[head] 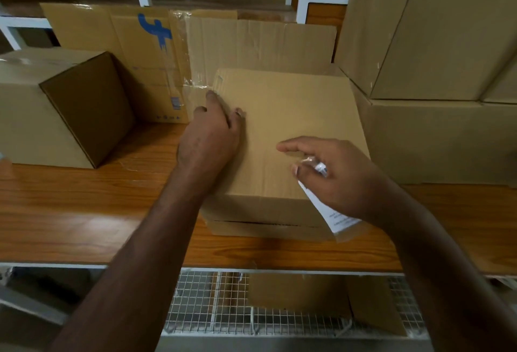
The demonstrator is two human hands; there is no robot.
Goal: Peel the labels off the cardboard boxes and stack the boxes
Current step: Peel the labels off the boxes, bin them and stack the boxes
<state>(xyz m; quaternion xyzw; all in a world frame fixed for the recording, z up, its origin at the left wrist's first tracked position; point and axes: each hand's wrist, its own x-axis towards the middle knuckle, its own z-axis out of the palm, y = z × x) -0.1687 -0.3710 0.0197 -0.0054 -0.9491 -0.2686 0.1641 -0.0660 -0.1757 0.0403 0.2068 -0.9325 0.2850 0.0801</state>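
Observation:
A plain cardboard box (288,116) stands in the middle of the wooden table (84,211), its far flap standing up. My left hand (212,133) rests on the box's top near its left edge, fingers reaching toward the far left corner where clear tape shows. My right hand (335,175) hovers over the box's near right corner and holds a peeled white label (330,211) with clear tape stuck to the fingers. The label hangs down beneath the palm.
A closed box (56,108) sits at the left. A flattened carton with a blue mark (151,57) leans behind. Large stacked boxes (436,71) fill the right. Under the table edge a wire basket (212,304) holds cardboard pieces.

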